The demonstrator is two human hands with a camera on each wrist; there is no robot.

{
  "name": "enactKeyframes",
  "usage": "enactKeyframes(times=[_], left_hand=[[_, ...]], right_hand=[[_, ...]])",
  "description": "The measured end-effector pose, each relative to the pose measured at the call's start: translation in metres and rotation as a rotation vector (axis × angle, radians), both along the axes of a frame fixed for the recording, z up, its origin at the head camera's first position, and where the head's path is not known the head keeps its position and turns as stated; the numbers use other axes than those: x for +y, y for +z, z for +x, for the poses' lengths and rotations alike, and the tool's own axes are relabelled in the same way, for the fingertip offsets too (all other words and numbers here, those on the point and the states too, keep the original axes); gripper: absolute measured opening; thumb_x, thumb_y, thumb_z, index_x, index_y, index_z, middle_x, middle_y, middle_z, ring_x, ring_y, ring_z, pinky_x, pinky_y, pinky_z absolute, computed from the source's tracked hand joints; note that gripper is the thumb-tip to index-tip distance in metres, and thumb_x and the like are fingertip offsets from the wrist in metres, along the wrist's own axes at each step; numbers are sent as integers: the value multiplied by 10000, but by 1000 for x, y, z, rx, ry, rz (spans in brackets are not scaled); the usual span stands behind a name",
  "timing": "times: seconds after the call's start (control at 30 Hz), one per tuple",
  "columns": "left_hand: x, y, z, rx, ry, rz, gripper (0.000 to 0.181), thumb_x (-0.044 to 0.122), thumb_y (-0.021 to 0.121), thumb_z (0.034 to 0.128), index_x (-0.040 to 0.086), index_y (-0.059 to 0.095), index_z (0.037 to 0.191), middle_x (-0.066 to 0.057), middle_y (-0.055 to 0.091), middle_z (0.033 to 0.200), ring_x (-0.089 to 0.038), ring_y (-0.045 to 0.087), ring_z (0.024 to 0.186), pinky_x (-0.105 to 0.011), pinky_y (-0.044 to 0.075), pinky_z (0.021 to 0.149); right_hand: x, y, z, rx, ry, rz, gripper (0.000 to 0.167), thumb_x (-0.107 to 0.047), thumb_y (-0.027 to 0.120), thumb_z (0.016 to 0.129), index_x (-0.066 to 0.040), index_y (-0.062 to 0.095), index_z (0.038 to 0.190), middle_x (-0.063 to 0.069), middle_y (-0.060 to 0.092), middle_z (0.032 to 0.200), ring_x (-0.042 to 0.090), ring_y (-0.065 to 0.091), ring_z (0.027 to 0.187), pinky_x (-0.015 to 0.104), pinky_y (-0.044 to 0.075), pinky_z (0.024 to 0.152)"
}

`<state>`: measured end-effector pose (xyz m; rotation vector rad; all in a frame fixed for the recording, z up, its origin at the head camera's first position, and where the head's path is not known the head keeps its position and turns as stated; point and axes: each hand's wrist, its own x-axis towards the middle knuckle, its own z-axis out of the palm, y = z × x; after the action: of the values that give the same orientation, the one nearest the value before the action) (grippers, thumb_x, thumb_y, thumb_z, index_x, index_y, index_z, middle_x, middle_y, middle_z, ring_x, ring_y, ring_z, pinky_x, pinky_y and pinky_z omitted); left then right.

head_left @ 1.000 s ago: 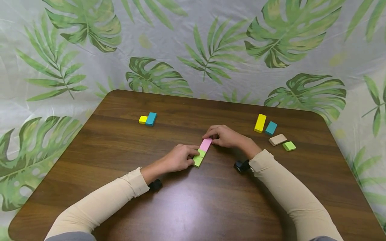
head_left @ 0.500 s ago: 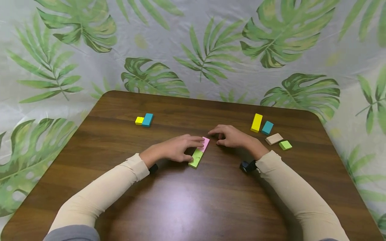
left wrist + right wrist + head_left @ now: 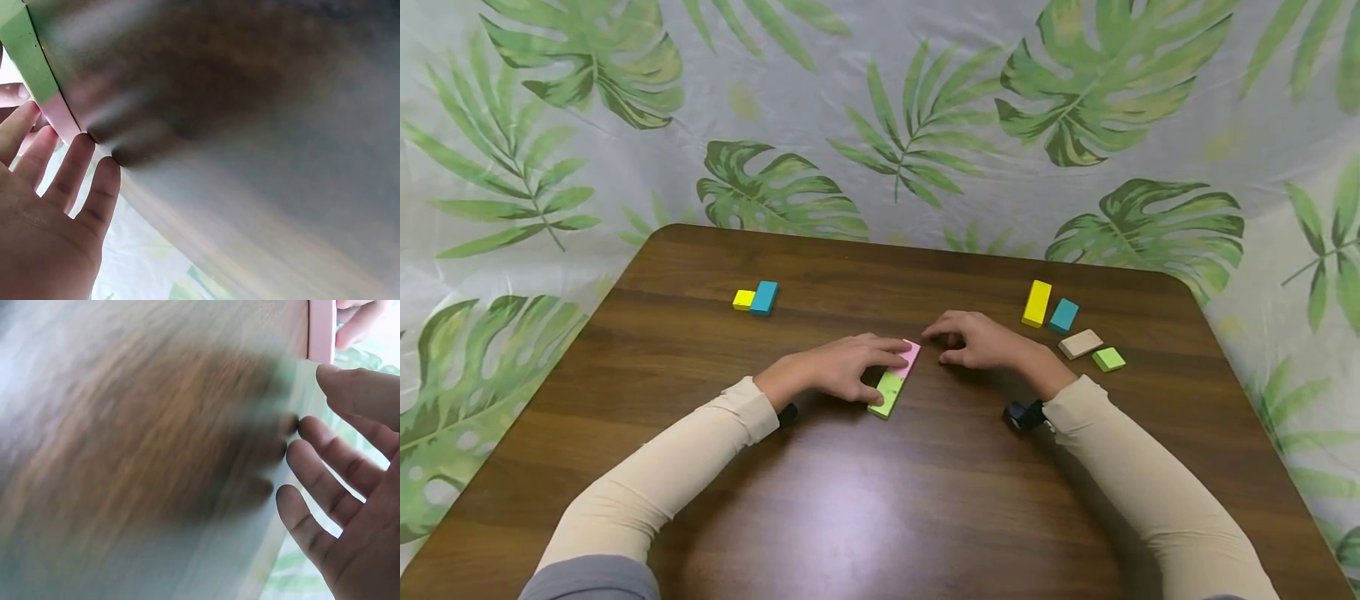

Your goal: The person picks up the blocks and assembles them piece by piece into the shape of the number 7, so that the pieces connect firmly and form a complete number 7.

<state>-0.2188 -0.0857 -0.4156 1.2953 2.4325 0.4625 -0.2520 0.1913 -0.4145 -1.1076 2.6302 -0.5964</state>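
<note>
A light green block (image 3: 891, 390) and a pink block (image 3: 914, 352) lie end to end in one line on the table's middle. Over them reaches my left hand (image 3: 841, 367), fingers extended; its fingertips are at the pink block and its thumb is by the near end of the green one. The left wrist view shows those fingers spread beside the pink block (image 3: 60, 120). To the right of the line, my right hand (image 3: 979, 342) rests on the table, fingers relaxed and holding nothing, apart from the pink block (image 3: 322, 330) in the right wrist view.
Toward the back left, a small yellow block (image 3: 743, 300) touches a blue block (image 3: 764, 297). At the right lie a long yellow block (image 3: 1037, 303), a blue block (image 3: 1063, 315), a plain wood block (image 3: 1080, 344) and a small green block (image 3: 1108, 359). A leaf-print cloth (image 3: 925, 108) hangs behind.
My right hand has let go of the pink block's far end and drawn away to the right. My left hand has shifted forward, its fingers moving from the green block to the pink one.
</note>
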Motion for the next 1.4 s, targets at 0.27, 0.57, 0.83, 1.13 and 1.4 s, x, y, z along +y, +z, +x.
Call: enactKeyframes(times=[0.27,0.57,0.83,1.13,1.4], left_hand=[[-1,-2,0,14,-1,6,633,282,697,897,137,487,1477,0,308,1638,-258,358,1467,-457,317,1190],[-1,-2,5,22,-11,23,622,257,707,890,110,506,1460,-34,332,1627,-276,348,1478,-460,313,1194],[-2,2,8,3,1,14,620,265,701,901,116,497,1467,-38,317,1633,-286,324,1493,-477,301,1199],[-4,-1,7,9,-2,23,610,262,701,900,114,507,1459,-35,320,1633,-283,324,1493,-481,293,1203],[-3,-2,6,8,-2,25,612,264,707,902,121,505,1462,-33,316,1635,-279,321,1495,-471,298,1202]], right_hand=[[12,9,2,14,-40,47,410,-159,715,895,-128,659,1300,102,629,1285,301,583,1183,520,456,1041],[59,32,-11,59,-138,100,423,-114,688,914,-67,627,1330,197,573,1348,421,473,1278,601,373,1072],[120,51,-24,98,-307,152,415,-49,648,909,-32,617,1322,260,525,1387,457,537,1179,624,440,969],[161,42,-25,52,-381,222,395,-19,582,930,0,601,1324,298,500,1392,529,447,1274,671,392,1000],[174,23,-23,29,-395,240,383,14,579,929,-4,614,1310,300,493,1413,538,439,1288,656,409,1004]])
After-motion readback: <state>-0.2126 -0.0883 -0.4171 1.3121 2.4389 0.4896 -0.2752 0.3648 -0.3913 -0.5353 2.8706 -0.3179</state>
